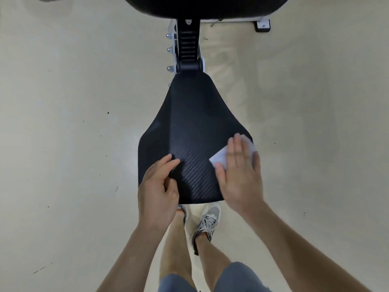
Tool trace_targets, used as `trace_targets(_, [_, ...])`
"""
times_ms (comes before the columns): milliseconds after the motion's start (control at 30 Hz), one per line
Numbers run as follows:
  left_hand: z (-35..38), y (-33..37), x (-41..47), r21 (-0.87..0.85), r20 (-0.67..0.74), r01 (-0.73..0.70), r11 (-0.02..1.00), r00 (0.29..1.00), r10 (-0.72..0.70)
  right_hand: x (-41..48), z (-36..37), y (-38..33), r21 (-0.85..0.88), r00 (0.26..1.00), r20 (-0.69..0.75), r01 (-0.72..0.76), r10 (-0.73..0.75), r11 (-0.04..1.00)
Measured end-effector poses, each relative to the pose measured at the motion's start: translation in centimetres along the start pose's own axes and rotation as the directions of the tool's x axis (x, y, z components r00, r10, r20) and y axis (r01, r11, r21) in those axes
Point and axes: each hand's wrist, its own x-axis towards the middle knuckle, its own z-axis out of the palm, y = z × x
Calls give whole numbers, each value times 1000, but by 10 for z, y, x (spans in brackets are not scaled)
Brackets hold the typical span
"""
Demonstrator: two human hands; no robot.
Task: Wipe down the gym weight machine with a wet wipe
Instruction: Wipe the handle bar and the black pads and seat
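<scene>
Seen from above, the black seat of the weight machine fills the middle, narrow at the far end and widening toward the person, its cover marked with a fine diagonal weave. One white wet wipe lies on the seat's near right part, close to the right edge. The right hand lies flat on it, fingers straight and together, pressing it to the cover. Most of the wipe is hidden under the palm and only a corner shows to the left of the thumb; the fingertips are blurred. The left hand sits on the seat's near left corner with its fingers bent. It covers that corner, so I cannot tell whether it grips the edge or only rests there. Beyond the narrow end a black ribbed post rises to one large black pad that is cut off by the top of the view. A white bracket flanks the post, with three bolts in a column on its left side. To the upper right, one black foot of the white frame stands on the pale floor, which carries a few dark specks and scuffs. Below the seat's near edge are the person's two bare legs, blue shorts, and two grey sneakers. The left sneaker is mostly hidden behind the left wrist.
</scene>
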Motion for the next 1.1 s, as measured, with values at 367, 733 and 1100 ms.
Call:
trace_targets(367, [-21,-1,23,-66,-174,-31,997,985,19,46,-3,-116,812,939,134,80,-318,578])
trace_targets(733, [22,-16,74,484,-49,125,866,992,-116,14,4,-44,234,949,-28,311,-313,921])
trace_targets(1100, [29,-29,-17,641,-2,30,767,999,-37,16,-5,-39,591,980,-135,200,-148,782])
